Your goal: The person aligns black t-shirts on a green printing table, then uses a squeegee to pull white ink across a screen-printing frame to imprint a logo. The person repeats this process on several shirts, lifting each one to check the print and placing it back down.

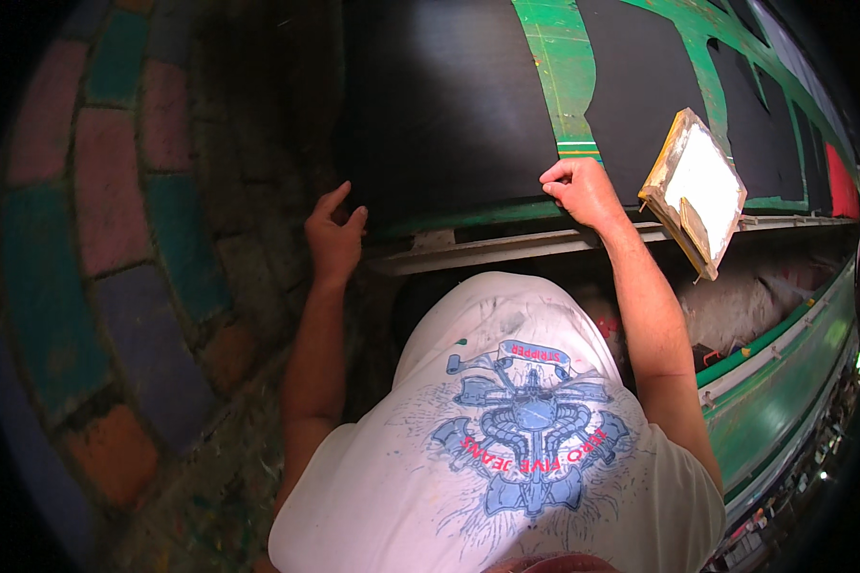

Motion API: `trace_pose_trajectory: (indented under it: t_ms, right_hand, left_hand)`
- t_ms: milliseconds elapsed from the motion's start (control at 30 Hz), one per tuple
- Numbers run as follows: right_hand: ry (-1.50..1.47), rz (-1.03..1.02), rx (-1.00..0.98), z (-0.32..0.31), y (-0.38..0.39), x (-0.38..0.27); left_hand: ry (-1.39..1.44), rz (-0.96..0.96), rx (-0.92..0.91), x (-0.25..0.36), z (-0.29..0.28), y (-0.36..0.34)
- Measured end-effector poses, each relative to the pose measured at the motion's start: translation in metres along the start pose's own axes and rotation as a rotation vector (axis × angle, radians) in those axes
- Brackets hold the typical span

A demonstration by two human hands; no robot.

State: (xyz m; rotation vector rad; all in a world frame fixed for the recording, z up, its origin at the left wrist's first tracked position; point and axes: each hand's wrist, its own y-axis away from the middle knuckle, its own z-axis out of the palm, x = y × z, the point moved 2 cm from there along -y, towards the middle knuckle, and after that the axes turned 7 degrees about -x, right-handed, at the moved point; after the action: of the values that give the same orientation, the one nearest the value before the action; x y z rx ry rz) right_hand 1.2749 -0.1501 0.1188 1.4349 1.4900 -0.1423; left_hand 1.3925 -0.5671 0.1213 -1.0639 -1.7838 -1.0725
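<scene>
Looking down past the white shirt (354, 506) with its blue and red print, we see both bare hands at the near edge of a long green table (556, 57), on which the large black panel (440, 115) lies flat between them. Our left hand (333, 239) is by that panel's near left corner, its thumb and forefinger parted with a clear gap between the tips; we make out nothing in that gap, though the surroundings there are very dark. Our right hand (583, 191) is at the near right corner, thumb and forefinger brought almost together over the panel's edge and the other fingers curled in; we cannot tell whether the tips have hold of the black material. Just right of this hand, a strip of green tabletop shows, with pale and yellow lines across it, and beyond the strip lies a second black panel (635, 76). A tilted wooden frame (655, 172) with a bright white face stands near our right forearm, above the pale rail (516, 250) along the table's front. Farther right we see red material (841, 181) and another green surface (784, 382), while painted blocks (115, 201) in pink, teal, blue and orange lie to our left
</scene>
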Motion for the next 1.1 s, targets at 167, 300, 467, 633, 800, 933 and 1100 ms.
trace_pose_trajectory:
  t_ms: [167,300,467,633,800,933,1100]
  right_hand:
    - [0.094,0.013,0.032,0.005,0.002,-0.006]
    - [0.115,0.017,0.024,0.005,0.004,-0.008]
    - [0.129,0.039,0.013,0.007,0.003,-0.01]
    - [0.266,-0.003,0.056,0.007,0.01,-0.024]
    - [0.34,-0.243,0.254,-0.014,0.049,-0.037]
    - [0.252,-0.588,0.647,-0.068,0.105,-0.008]
    - [0.327,-0.363,1.128,-0.157,0.183,0.115]
  left_hand:
    - [-0.099,-0.033,-0.032,-0.001,-0.003,0.0]
    - [-0.138,0.034,-0.021,-0.002,-0.002,-0.002]
    - [-0.304,0.023,-0.024,0.007,-0.003,-0.001]
    - [-0.94,0.483,0.068,0.037,0.037,-0.002]
    - [-1.027,0.527,-0.181,0.056,0.149,-0.032]
    - [-1.118,0.574,-0.229,0.071,0.205,-0.042]
    - [-1.149,0.62,-0.282,0.076,0.214,-0.041]
